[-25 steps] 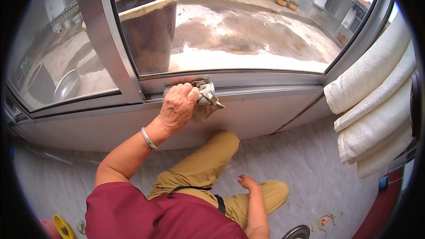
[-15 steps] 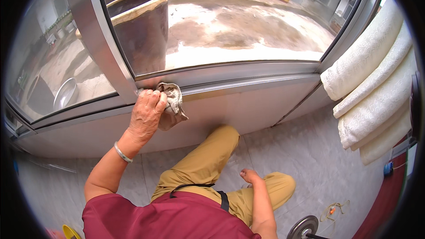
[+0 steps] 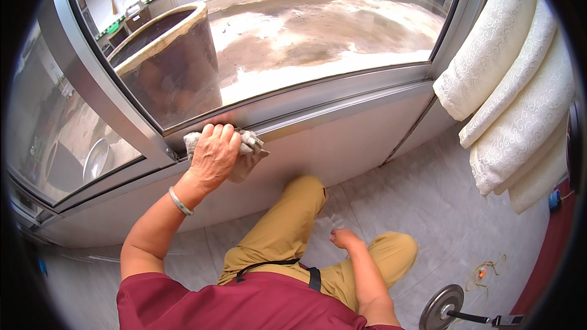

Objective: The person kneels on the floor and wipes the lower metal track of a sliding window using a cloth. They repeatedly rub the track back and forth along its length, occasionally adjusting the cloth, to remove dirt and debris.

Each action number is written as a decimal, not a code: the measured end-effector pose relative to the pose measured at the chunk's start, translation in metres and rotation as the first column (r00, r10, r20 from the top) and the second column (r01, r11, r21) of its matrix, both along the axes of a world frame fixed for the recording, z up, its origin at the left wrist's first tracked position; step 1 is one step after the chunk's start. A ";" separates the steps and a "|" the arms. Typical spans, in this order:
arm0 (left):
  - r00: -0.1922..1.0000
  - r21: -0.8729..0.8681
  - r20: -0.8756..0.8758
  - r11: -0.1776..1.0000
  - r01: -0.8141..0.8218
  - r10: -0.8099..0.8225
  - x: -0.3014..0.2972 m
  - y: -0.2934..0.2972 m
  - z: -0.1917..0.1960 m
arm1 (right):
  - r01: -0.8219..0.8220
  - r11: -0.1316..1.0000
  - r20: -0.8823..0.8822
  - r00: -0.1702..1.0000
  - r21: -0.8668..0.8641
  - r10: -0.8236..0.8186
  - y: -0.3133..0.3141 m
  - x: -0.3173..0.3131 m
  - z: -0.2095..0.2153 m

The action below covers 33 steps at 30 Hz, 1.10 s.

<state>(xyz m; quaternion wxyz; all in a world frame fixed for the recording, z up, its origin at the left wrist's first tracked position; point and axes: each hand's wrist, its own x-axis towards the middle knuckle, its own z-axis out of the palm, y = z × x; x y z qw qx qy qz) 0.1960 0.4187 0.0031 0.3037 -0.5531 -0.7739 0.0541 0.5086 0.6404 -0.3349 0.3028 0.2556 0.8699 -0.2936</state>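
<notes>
At the left end of the window's metal sill (image 3: 342, 102), my left hand (image 3: 214, 154) is closed over a greyish-white cloth (image 3: 252, 157). The cloth presses against the lower frame beside the upright metal post (image 3: 110, 88). Part of it sticks out on both sides of my fingers, and a corner hangs below the ledge. My right hand (image 3: 346, 238) is held low near my bent knee, fingers curled in, with nothing visible in it. It touches neither the window nor the cloth.
A patterned cream curtain (image 3: 520, 79) hangs at the right. On the grey tiled floor are a round weight plate on a bar (image 3: 441, 308) and a thin cord (image 3: 483, 274). Outside the glass stand a large brown vat (image 3: 177, 79) and a metal basin (image 3: 98, 160).
The view has shifted, so the window frame sits differently. My left hand has spread flatter over the cloth, which now shows on both sides of it. My right hand stays by the knee.
</notes>
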 end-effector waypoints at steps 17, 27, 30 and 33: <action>0.990 -0.001 -0.070 0.993 0.122 -0.121 0.037 0.187 -0.011 | -0.021 1.000 -0.070 0.997 0.022 0.023 -0.007 -0.015 0.034; 0.988 0.007 -0.077 0.991 0.135 -0.134 0.060 0.282 -0.016 | -0.028 0.997 -0.208 0.977 0.075 0.043 -0.014 -0.019 0.068; 0.987 -0.015 -0.104 0.992 0.125 -0.126 0.068 0.314 -0.018 | -0.051 0.992 -0.228 0.971 0.114 0.076 -0.021 -0.027 0.069; 0.985 -0.017 -0.118 0.992 0.127 -0.129 0.076 0.351 -0.022 | -0.062 0.976 -0.353 0.926 0.208 0.134 -0.040 -0.036 0.071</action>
